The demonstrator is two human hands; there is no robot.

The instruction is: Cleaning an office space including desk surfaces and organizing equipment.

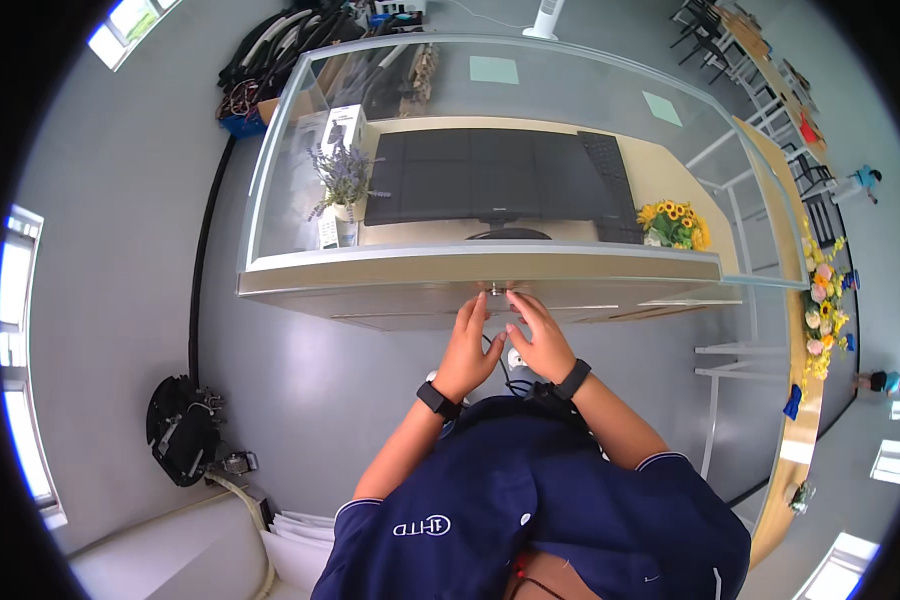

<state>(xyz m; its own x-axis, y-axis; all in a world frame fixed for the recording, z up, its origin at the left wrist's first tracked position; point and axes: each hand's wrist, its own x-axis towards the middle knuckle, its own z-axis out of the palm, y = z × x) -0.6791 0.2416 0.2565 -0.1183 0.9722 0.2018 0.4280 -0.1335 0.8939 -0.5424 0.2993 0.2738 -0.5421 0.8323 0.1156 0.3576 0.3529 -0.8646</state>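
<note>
Nearest to me are my own dark blue shirt [540, 510] and two forearms with black wristbands, reaching up to the front edge of the desk [370, 285]. My left hand [467, 345] and right hand [540, 340] meet at a small metal fitting [497, 289] set under the middle of that edge. The left fingertips come together right at the fitting and seem to pinch it, though it is too small for me to be sure. The right hand lies beside it with fingers loosely spread along the underside of the edge, holding nothing that I can see.

I judge the fitting to be hard, rigid and light, probably smooth enough to slip, so I take it between thumb and fingertip rather than in the palm. It looks like a pale, shiny round knob or bolt head, touching the edge strip, with dark cables [505, 375] hanging below it.

Farther on, the desk carries a glass screen [280, 150] along its sides. Behind that stand a lavender pot [342, 195] on the left, a black monitor [490, 175] lying dark in the middle, a keyboard [610, 170] beside it, and sunflowers [673, 225] on the right. Beyond lies grey floor [120, 250].
</note>
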